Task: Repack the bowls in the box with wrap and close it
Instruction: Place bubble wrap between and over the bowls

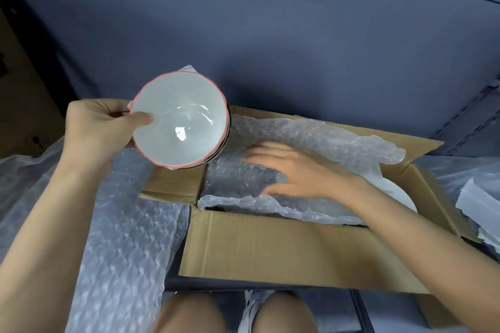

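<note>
Your left hand holds a stack of bowls up over the far left corner of the cardboard box. The thumb lies inside the top bowl against its pale inner wall, and the fingers curl under the outside, so the stack is pinched at its left edge. The top bowl has a pink rim; dark rims of the bowls beneath it show along the right side. A bit of white paper peeks out behind the stack at the far edge.

Your right hand reaches into the open box with fingers straight and spread, palm down, pressing flat on the sheet of bubble wrap that lines the inside. The hand is slightly blurred. That wrap spills over the near edge of the opening and rises against the far wall. At the right end of the box, a white rounded dish edge shows from under the wrap, just beside your right wrist.

The box flaps are folded outward on all sides. Another long sheet of bubble wrap lies on the surface to the left of the box. At the far right edge sits a pile of white foam sheets.
</note>
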Available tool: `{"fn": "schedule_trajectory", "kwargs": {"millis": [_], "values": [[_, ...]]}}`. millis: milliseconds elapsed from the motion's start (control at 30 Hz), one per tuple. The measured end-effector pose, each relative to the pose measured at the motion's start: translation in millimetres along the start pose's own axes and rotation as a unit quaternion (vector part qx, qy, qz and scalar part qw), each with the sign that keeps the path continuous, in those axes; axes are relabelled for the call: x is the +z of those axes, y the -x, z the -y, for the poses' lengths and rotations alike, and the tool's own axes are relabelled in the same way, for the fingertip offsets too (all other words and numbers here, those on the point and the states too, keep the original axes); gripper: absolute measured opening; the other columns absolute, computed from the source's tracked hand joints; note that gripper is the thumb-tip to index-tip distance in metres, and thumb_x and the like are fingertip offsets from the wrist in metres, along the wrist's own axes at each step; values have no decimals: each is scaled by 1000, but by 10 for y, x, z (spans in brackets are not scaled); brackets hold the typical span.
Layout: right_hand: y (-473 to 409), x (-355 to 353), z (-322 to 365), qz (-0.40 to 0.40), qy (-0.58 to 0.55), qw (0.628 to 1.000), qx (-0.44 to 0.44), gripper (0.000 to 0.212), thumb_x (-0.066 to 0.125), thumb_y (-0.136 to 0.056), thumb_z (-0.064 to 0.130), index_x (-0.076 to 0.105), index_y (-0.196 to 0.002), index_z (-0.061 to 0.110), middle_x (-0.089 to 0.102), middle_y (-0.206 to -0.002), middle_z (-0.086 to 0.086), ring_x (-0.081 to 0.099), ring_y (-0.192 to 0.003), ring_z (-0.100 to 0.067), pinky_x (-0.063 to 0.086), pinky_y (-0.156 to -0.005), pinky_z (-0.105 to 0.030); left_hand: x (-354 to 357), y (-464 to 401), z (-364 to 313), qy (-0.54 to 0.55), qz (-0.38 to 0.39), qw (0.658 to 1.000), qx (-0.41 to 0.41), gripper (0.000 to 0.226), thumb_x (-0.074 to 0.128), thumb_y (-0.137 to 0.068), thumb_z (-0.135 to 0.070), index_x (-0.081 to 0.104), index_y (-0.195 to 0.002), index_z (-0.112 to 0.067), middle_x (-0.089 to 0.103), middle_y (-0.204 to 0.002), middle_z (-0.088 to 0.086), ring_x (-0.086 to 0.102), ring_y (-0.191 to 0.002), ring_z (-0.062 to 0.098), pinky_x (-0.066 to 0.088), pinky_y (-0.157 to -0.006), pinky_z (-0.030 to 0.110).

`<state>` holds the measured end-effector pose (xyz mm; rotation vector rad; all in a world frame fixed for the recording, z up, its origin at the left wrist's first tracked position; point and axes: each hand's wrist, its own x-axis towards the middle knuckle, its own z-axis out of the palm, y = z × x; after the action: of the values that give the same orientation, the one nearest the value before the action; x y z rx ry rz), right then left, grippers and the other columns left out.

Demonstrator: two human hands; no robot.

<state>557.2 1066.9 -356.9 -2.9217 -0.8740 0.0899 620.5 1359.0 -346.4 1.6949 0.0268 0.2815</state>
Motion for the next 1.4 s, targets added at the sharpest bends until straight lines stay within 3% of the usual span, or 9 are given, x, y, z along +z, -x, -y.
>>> {"fn": "schedule_trajectory", "kwargs": {"millis": [67,167,433,600,733,833,967,1133,1400], "values": [[-44,98,-23,73,40,997,0,75,59,-90,30,15,-152,25,9,-160,7,2,-146,-10,-3,-112,-18,2,-5,9,-6,-1,1000,-4,18,72,-75,-2,71,-91,-10,63,-49,-15,58,-45,2,49,-45,15],[-94,224,-13,121,46,991,23,86,59,-90,28,1,-153,22,-5,-160,4,-9,-146,-10,-14,-107,-15,1,3,23,-17,-6,1000,-7,16,73,-74,-4,70,-85,-15,61,-48,-15,56,-44,2,47,-43,13],[-197,423,-35,131,-25,989,69,88,60,-89,46,5,-153,20,2,-161,4,3,-147,-11,0,-112,-17,66,50,-26,-20,13,1000,-14,18,73,-75,-1,67,-72,-18,60,-46,-16,56,-42,1,48,-42,14],[-32,188,-54,10,-230,964,131,78,52,-80,64,32,-147,30,33,-152,15,33,-137,-3,28,-115,-30,222,127,-125,-15,54,998,-19,17,71,-75,2,67,-70,-13,61,-46,-13,57,-42,1,48,-42,16],[354,-63,-208,-120,-288,928,203,41,58,-92,35,55,-132,26,57,-132,15,52,-121,0,38,-108,-34,425,199,-185,-32,121,992,-26,11,72,-73,3,70,-70,-8,64,-54,-4,58,-52,10,48,-49,19],[698,-204,-342,-169,-283,907,264,35,57,-91,40,59,-125,32,61,-123,21,61,-112,-11,44,-103,-40,635,269,-173,-111,168,979,-11,7,76,-64,-10,70,-61,-11,56,-50,2,44,-41,5,36,-43,15],[1123,-275,-528,-224,-289,873,322,31,57,-93,27,60,-124,27,62,-124,11,53,-118,-1,38,-109,-34,875,325,-99,-268,153,950,38,23,65,-60,-18,53,-55,1,32,-59,9,25,-56,18,22,-50,29],[1543,-269,-679,-241,-239,848,408,32,57,-93,31,61,-124,25,61,-125,11,53,-116,-5,36,-98,-22,1031,316,-27,-354,170,917,78,38,61,-66,-6,25,-54,-11,19,-56,4,15,-57,18,11,-50,28],[1756,-91,-816,-201,-245,824,470,42,61,-90,36,56,-129,20,60,-129,4,54,-118,-12,37,-97,-26,1211,200,160,-415,207,885,38,32,58,-70,-1,32,-53,-7,33,-52,3,32,-53,22,20,-45,25]]}}
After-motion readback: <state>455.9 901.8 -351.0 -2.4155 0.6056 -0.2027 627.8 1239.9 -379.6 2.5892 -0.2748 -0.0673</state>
